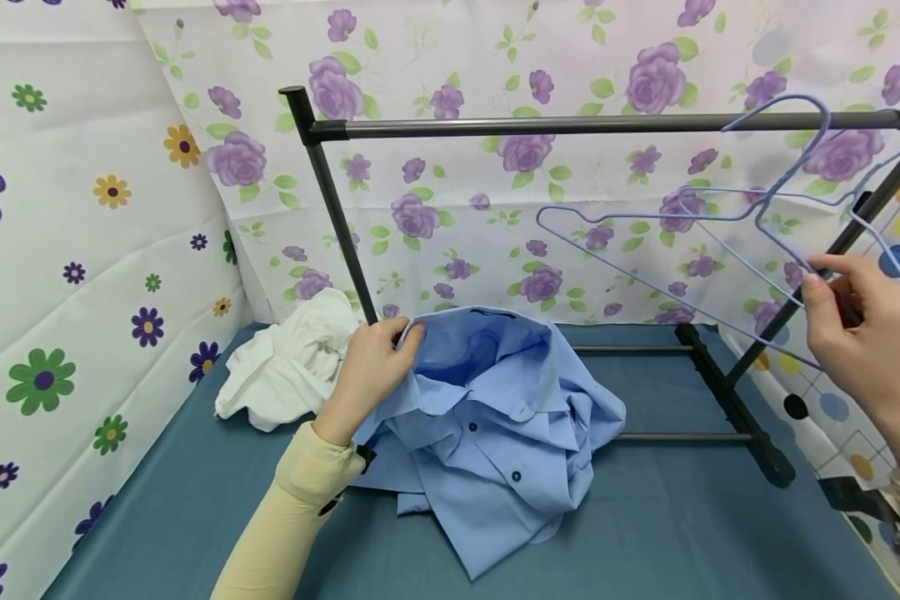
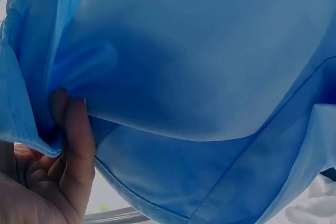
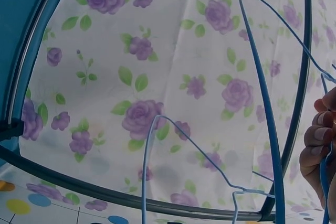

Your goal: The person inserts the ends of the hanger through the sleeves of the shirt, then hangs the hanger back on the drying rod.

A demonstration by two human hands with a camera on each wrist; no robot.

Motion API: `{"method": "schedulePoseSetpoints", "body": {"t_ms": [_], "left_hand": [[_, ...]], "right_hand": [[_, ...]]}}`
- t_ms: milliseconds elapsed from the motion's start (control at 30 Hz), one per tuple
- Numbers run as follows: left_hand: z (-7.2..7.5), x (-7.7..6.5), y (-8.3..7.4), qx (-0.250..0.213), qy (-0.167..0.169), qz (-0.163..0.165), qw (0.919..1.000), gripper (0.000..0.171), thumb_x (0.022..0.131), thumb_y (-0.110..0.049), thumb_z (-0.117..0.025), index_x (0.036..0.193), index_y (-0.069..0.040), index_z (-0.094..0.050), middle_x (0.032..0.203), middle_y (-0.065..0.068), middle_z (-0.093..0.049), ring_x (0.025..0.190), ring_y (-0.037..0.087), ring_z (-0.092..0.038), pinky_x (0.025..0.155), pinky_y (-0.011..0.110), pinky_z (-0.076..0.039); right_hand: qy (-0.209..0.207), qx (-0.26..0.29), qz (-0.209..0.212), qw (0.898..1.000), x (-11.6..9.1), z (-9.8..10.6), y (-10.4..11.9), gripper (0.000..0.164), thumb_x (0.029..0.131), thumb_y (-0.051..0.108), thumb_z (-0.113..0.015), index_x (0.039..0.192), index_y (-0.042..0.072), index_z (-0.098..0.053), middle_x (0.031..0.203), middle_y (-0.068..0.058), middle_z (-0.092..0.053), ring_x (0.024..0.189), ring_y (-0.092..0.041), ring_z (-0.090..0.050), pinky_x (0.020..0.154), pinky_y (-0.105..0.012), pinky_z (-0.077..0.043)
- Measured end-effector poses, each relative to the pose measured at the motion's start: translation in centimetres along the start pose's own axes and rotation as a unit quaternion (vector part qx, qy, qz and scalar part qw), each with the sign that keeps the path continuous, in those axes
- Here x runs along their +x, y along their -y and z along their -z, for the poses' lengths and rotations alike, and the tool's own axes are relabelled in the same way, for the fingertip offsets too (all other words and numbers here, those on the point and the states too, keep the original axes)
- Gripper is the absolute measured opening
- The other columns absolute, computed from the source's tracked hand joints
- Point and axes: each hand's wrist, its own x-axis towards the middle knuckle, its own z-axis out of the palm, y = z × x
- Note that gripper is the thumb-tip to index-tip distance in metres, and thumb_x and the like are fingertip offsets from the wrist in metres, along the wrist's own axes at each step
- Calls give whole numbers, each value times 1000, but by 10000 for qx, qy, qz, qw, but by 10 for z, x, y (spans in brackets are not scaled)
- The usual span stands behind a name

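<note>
A light blue button-up shirt (image 1: pixel 495 442) is bunched over the table's middle, its collar lifted so the inside of the neck shows. My left hand (image 1: pixel 378 358) pinches the shirt at the left side of the collar opening; the left wrist view shows fingers and thumb on the blue cloth (image 2: pixel 210 87). At the right, my right hand (image 1: pixel 866 333) grips a blue wire hanger (image 1: pixel 645 217) by its right shoulder. This hanger's hook overlaps the rack's top bar in the head view; whether it touches the bar I cannot tell. A second blue hanger (image 1: pixel 888 158) hangs on the bar behind.
A dark metal clothes rack (image 1: pixel 540 127) stands across the table, its right foot (image 1: pixel 765 454) on the teal cloth (image 1: pixel 660 517). White crumpled fabric (image 1: pixel 292 358) lies behind my left hand. Flowered sheets (image 1: pixel 450 50) form the walls.
</note>
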Motion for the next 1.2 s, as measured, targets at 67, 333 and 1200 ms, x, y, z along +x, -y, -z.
{"method": "schedulePoseSetpoints", "body": {"t_ms": [67,333,1200], "left_hand": [[0,0,0,5,-1,-2,10000,49,101,-17,-58,59,-16,-32,53,-6,-22,44,9,-20,46,29,-23],[-1,1,1,10,12,-4,10000,50,101,-18,-58,59,-16,-32,52,-6,-21,44,8,-18,46,28,-22],[-1,0,-2,56,42,-63,10000,50,102,-18,-58,59,-17,-31,52,-7,-21,44,10,-17,46,27,-20]], "right_hand": [[28,-13,-6,10000,-1,0,1,32,101,14,-55,123,-9,-61,75,-21,-54,63,9,-26,54,-8,-24],[-26,-74,446,9990,-4,1,3,31,101,15,-57,119,-10,-62,72,-19,-53,64,10,-26,56,-7,-25],[431,1222,1502,9801,-8,-4,4,39,103,30,-59,106,-8,-70,68,3,-47,56,5,-34,48,-13,-30]]}}
